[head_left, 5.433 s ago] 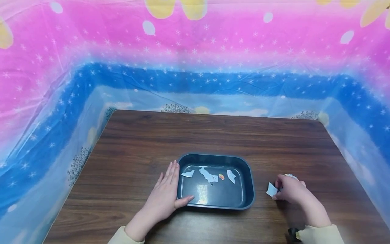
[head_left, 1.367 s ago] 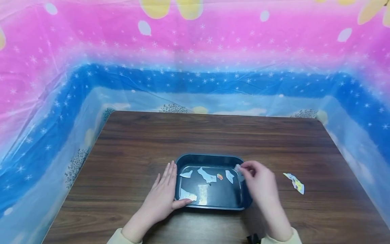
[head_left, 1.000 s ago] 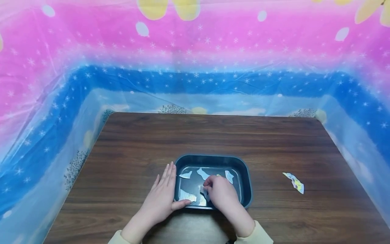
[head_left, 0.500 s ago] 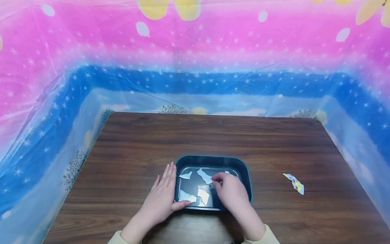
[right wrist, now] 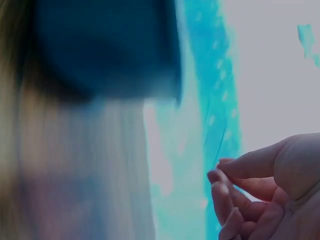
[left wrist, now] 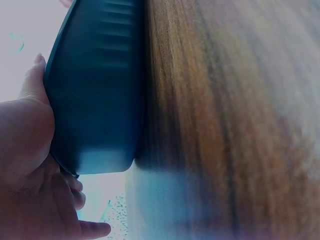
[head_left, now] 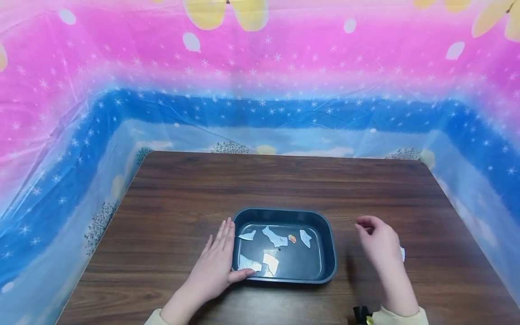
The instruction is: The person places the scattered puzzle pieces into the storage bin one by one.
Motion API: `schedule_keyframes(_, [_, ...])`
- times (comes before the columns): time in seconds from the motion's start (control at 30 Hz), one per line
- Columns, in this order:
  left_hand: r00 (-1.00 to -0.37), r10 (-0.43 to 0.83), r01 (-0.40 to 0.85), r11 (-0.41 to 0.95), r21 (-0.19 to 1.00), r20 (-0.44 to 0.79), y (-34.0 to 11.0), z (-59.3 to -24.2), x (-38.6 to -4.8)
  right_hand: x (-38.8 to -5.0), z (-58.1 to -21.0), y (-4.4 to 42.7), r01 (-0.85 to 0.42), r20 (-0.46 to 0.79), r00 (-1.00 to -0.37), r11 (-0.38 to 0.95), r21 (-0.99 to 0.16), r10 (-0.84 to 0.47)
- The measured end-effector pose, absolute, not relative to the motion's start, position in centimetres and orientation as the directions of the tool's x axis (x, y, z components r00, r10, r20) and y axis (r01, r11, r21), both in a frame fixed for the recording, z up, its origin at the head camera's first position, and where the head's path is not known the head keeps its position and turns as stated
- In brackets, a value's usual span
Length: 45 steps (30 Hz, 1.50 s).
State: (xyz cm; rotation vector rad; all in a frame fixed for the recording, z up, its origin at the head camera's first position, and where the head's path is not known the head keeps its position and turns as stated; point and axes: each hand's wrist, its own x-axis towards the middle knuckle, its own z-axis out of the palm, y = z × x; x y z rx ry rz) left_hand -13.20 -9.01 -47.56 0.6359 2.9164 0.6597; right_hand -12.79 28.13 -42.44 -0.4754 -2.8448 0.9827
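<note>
In the head view a dark blue-grey rectangular tray [head_left: 300, 279] sits on the table. My left hand [head_left: 217, 259] rests against its left wall, fingers straight, the thumb over the front rim. Inside lie several flat, irregular paper-like scraps: a long white one [head_left: 273, 236], a small orange one [head_left: 292, 239], white ones at right [head_left: 305, 239] and left [head_left: 247, 235], and two near the front [head_left: 249, 263]. My right hand [head_left: 379, 241] hovers right of the tray, fingers loosely curled, holding nothing visible. It mostly hides another scrap [head_left: 402, 254] on the table.
The brown wood-grain table [head_left: 183, 189] extends around the tray. A pink and blue patterned cloth [head_left: 260, 108] hangs along its back and sides. A black object [head_left: 360, 314] shows by the right sleeve.
Two light scraps were carried from the table into the tray's front. My right hand then left the tray and moved right, over the remaining scrap. The left hand stayed at the tray.
</note>
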Motion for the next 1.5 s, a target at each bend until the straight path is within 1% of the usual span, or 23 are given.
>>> schedule_keyframes(0.17, [-0.913, 0.409, 0.371, 0.827, 0.421, 0.001, -9.0, -47.8, -13.2, -12.8, -44.8, 33.1, 0.382, -0.071, -0.911, 0.766, -0.517, 0.406])
schedule_keyframes(0.27, [-0.913, 0.408, 0.368, 0.827, 0.425, -0.005, -9.0, -47.8, -13.2, -12.4, -45.9, 35.9, 0.466, -0.132, -0.878, 0.763, -0.449, 0.459])
schedule_keyframes(0.37, [-0.913, 0.407, 0.365, 0.827, 0.427, -0.009, -9.0, -47.8, -13.1, -12.0, -46.6, 37.9, 0.515, -0.216, -0.857, 0.768, -0.382, 0.468])
schedule_keyframes(0.43, [-0.914, 0.406, 0.363, 0.827, 0.429, -0.009, -9.0, -47.9, -13.2, -11.8, -46.9, 38.7, 0.536, -0.258, -0.844, 0.765, -0.357, 0.471])
schedule_keyframes(0.6, [-0.915, 0.404, 0.360, 0.827, 0.432, -0.012, -9.0, -47.8, -13.2, -11.7, -47.2, 39.2, 0.559, -0.287, -0.828, 0.754, -0.345, 0.482])
schedule_keyframes(0.8, [-0.915, 0.404, 0.359, 0.827, 0.434, -0.013, -9.0, -47.8, -13.3, -12.0, -47.3, 39.0, 0.501, -0.277, -0.864, 0.770, -0.395, 0.420])
schedule_keyframes(1.0, [-0.912, 0.411, 0.369, 0.821, 0.435, -0.003, -8.9, -47.6, -13.2, -11.7, -47.3, 38.2, 0.492, -0.228, -0.870, 0.746, -0.448, 0.437])
schedule_keyframes(1.17, [-0.912, 0.409, 0.368, 0.825, 0.429, -0.005, -8.9, -47.6, -13.2, -11.5, -46.0, 36.5, 0.453, -0.136, -0.884, 0.750, -0.482, 0.447])
schedule_keyframes(1.3, [-0.914, 0.405, 0.360, 0.833, 0.421, -0.020, -8.9, -47.6, -13.2, -11.1, -44.1, 33.7, 0.387, -0.034, -0.897, 0.745, -0.543, 0.442])
schedule_keyframes(1.5, [-0.914, 0.405, 0.361, 0.830, 0.426, -0.015, -8.9, -47.6, -13.2, -10.9, -41.1, 28.0, 0.243, 0.129, -0.916, 0.781, -0.576, 0.380])
